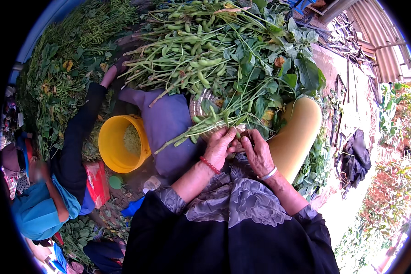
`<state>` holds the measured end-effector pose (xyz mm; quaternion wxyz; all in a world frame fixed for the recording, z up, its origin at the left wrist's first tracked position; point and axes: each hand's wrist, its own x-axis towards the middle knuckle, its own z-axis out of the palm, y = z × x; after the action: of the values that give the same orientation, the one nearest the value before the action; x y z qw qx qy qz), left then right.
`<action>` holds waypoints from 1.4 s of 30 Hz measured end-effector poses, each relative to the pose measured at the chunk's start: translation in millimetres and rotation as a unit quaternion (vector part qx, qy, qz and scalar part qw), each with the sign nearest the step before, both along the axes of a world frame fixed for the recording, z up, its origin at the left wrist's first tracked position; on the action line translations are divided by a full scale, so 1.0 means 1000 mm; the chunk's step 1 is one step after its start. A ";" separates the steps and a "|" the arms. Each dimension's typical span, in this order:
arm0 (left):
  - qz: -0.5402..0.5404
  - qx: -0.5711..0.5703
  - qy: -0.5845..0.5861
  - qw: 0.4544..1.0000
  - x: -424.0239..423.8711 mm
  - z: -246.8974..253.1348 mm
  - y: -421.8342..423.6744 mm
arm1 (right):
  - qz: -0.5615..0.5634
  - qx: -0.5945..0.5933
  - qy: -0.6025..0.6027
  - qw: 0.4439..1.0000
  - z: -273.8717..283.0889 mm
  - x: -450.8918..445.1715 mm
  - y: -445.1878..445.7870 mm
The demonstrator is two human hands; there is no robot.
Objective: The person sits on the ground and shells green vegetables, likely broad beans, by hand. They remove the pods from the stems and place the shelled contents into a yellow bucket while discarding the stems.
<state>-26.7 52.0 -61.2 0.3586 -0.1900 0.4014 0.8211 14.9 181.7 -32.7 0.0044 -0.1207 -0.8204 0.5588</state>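
Note:
My left hand (216, 148), with a red beaded bracelet, pinches at a green soybean stalk (195, 129) that lies across my lap. A small green soybean pod (238, 136) shows between the fingertips of both hands. Close beside it, my right hand (258, 154), wearing a silver bangle, has its thumb and fingers bent together; what it grips is partly hidden. Just beyond my hands lies a large heap of soybean plants (191, 51) with pods and leaves. Under it shows part of a round woven surface (197, 106).
A yellow bucket (106, 144) holding green contents stands left of my purple-clad leg (167, 126). Further left are more cut plants (48, 75), a red box (97, 185) and a person in a blue top (37, 212). A dark cloth (356, 157) lies at the right.

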 end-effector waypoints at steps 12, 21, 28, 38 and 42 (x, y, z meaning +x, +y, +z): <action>-0.004 -0.086 0.094 0.992 -0.003 0.017 0.002 | 0.089 -0.119 -0.134 0.980 0.019 0.002 0.014; -0.106 -0.026 0.102 0.989 -0.007 0.001 -0.013 | 0.023 -0.343 -0.218 0.913 0.009 0.006 0.015; -0.150 -0.105 0.215 0.959 -0.004 -0.002 -0.011 | 0.040 -0.287 -0.199 0.936 0.006 0.007 0.006; -0.114 -0.018 0.124 0.986 0.000 -0.014 -0.022 | 0.012 -0.181 -0.145 0.973 0.000 0.008 -0.002; -0.086 0.077 0.060 0.991 -0.004 -0.006 -0.030 | 0.056 -0.055 -0.137 0.987 0.005 0.000 -0.002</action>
<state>-30.7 22.1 -66.7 0.4162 -0.0766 0.3723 0.8260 14.5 179.7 -27.8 -0.1465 -0.1500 -0.7869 0.5803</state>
